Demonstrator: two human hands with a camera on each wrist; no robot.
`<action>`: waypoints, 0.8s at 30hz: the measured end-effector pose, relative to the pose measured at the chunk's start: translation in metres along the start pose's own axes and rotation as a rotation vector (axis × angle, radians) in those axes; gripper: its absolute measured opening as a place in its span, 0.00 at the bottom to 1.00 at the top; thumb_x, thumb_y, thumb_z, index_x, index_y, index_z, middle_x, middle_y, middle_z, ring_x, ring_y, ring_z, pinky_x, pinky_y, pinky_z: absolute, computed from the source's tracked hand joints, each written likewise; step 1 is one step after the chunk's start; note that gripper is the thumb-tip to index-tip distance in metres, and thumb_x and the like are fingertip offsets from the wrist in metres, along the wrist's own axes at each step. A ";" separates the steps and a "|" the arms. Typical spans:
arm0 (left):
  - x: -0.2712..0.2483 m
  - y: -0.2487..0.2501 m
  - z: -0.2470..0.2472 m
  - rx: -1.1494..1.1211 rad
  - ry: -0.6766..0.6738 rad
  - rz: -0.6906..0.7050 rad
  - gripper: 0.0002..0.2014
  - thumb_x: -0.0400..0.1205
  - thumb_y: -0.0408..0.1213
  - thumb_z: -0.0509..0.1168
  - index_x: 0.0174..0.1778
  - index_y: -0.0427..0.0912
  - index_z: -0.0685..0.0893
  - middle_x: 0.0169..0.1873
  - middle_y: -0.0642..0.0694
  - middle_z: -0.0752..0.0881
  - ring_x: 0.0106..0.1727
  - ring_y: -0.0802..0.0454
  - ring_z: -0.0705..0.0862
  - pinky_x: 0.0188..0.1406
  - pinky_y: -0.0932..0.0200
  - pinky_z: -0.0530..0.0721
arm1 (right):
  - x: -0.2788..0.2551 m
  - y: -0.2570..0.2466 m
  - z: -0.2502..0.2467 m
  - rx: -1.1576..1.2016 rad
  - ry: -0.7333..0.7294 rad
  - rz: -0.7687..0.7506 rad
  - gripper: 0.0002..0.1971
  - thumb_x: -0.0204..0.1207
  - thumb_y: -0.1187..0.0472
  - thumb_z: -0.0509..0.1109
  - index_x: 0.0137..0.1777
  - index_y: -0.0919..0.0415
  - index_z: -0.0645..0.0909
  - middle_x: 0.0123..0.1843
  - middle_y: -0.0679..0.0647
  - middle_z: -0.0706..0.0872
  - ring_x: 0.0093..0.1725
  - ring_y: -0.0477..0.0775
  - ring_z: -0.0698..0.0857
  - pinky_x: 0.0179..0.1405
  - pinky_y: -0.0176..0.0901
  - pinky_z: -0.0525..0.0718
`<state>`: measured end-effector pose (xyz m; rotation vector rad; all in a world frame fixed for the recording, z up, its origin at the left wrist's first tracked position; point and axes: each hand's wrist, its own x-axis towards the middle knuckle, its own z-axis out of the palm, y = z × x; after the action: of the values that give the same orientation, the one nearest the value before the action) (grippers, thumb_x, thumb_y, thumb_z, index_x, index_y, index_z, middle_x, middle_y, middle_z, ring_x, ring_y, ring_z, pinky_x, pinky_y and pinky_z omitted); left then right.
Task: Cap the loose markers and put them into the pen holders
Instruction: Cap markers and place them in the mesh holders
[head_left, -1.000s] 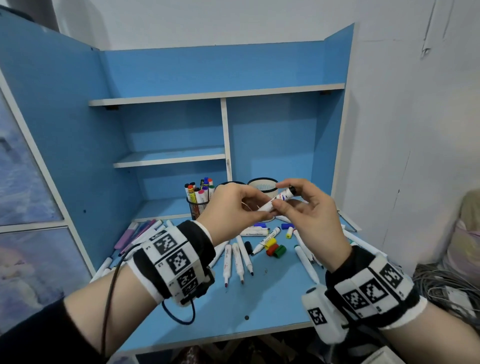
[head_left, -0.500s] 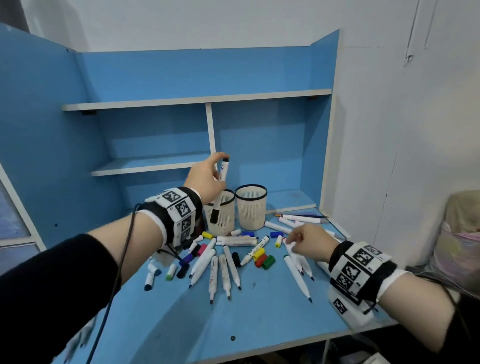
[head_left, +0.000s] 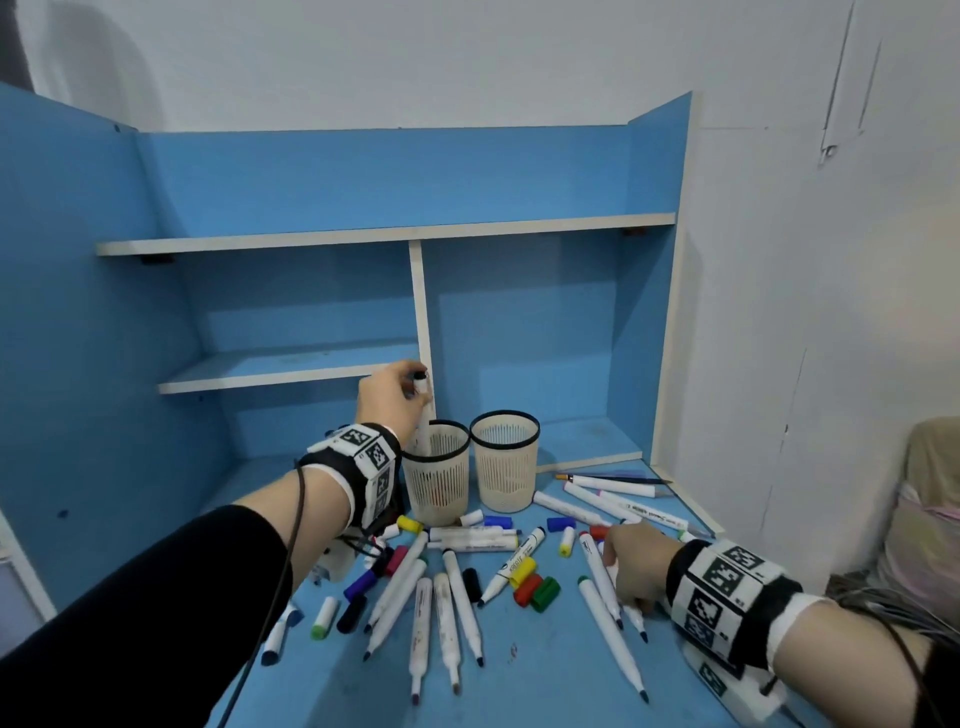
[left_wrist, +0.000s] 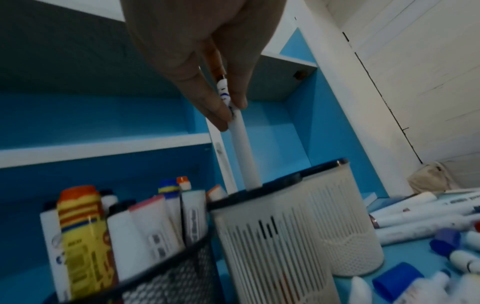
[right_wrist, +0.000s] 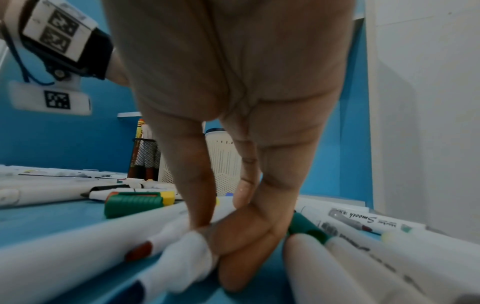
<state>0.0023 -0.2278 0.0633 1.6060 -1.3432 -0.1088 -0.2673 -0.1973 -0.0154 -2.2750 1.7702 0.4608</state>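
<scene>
The left hand (head_left: 390, 396) pinches a white capped marker (left_wrist: 242, 148) upright — its lower end already inside the rim of the left cream slotted plastic pen holder (head_left: 435, 477), which stands touching a second cream holder (head_left: 505, 466) at the back of the blue desk (head_left: 540, 680). Toward the desk's right edge the right hand (head_left: 631, 564) closes its fingertips (right_wrist: 235, 242) on a white uncapped marker (right_wrist: 182, 265) lying among loose markers and caps — a black mesh cup of markers (left_wrist: 166, 281) stands left.

blue desk (head_left: 540, 675), cream slatted holders (head_left: 436, 488)
</scene>
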 end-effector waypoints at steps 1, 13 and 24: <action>0.000 -0.005 0.003 0.012 -0.007 -0.009 0.15 0.76 0.29 0.72 0.58 0.42 0.86 0.46 0.41 0.87 0.44 0.51 0.82 0.54 0.57 0.83 | 0.000 -0.001 -0.002 0.019 -0.006 0.017 0.21 0.76 0.67 0.67 0.70 0.65 0.73 0.39 0.51 0.72 0.46 0.51 0.77 0.22 0.33 0.74; -0.008 -0.033 0.007 0.489 -0.171 0.033 0.14 0.80 0.43 0.67 0.62 0.52 0.85 0.60 0.48 0.86 0.62 0.45 0.83 0.61 0.51 0.81 | -0.002 0.004 -0.010 0.422 0.054 0.110 0.21 0.69 0.72 0.67 0.63 0.63 0.73 0.43 0.53 0.78 0.37 0.51 0.79 0.22 0.33 0.74; -0.043 -0.046 -0.030 0.337 -0.233 0.116 0.13 0.76 0.28 0.68 0.55 0.43 0.87 0.51 0.47 0.88 0.56 0.48 0.83 0.59 0.58 0.80 | -0.037 -0.003 -0.012 1.018 0.338 -0.218 0.20 0.67 0.74 0.71 0.57 0.55 0.80 0.34 0.55 0.83 0.30 0.49 0.82 0.35 0.41 0.85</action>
<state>0.0363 -0.1813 0.0246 1.8307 -1.7025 0.0020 -0.2717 -0.1678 0.0093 -1.7686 1.3426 -0.7462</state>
